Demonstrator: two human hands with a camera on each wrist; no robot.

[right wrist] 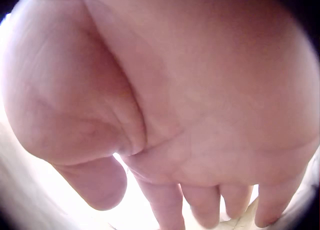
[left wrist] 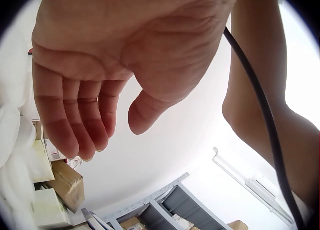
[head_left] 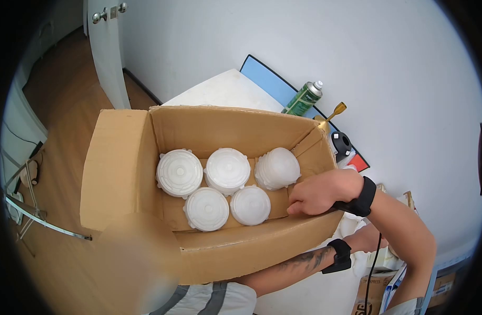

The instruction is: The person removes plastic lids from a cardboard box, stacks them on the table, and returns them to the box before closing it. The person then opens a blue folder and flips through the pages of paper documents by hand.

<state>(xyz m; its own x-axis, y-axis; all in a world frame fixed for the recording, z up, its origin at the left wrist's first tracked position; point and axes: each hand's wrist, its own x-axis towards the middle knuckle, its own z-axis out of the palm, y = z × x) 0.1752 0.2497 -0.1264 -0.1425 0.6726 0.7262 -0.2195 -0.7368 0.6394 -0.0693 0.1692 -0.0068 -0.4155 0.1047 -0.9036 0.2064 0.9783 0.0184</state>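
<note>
blurred shape (head_left: 138, 252) overlaps the box (head_left: 220, 126) edge, hands (head_left: 325, 194) loosely open, the right inside its rim.

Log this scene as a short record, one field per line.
Container: open box, cardboard
Contents: five round white stacks, three in the far row, two in the near row
Right hand: open, at the box's end, fingers reaching inside, no item visibly held
Left hand: open, outside the box, fingers loosely bent, palm bare
Beyond the box: green spray can, white table
Background: door, ajar
</note>
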